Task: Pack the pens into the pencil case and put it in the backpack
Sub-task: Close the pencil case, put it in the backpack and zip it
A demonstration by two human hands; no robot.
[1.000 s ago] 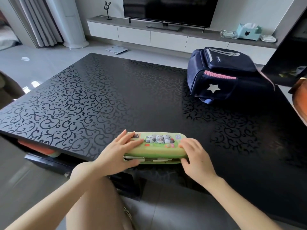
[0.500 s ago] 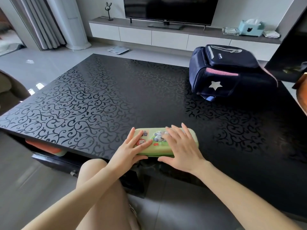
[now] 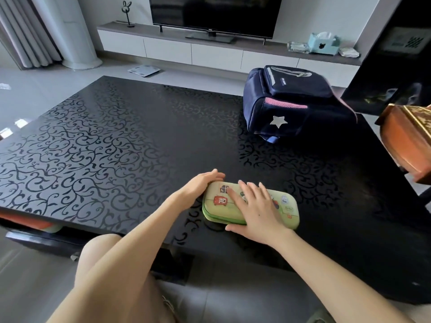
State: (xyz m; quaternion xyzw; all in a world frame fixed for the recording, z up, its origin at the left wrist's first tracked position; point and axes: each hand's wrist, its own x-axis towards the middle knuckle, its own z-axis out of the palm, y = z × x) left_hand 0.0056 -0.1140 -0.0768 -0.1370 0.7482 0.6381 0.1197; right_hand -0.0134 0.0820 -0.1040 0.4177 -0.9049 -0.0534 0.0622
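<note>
A green pencil case with cartoon stickers lies shut and flat on the black patterned table, near its front edge. My right hand presses flat on the lid, thumb hooked along the near side. My left hand cups the case's left end, fingers straight along its far corner. No pens are in sight. The navy backpack, with pink trim and a silver star, stands at the far right of the table, well beyond the case.
An orange-brown wooden object juts in at the right edge. A TV and a low white cabinet stand behind the table. My bare knee is below the table's front edge.
The gaping lid has been pressed shut. My right hand moved from the case's right end onto its top, and the case slid to the right and farther onto the table.
</note>
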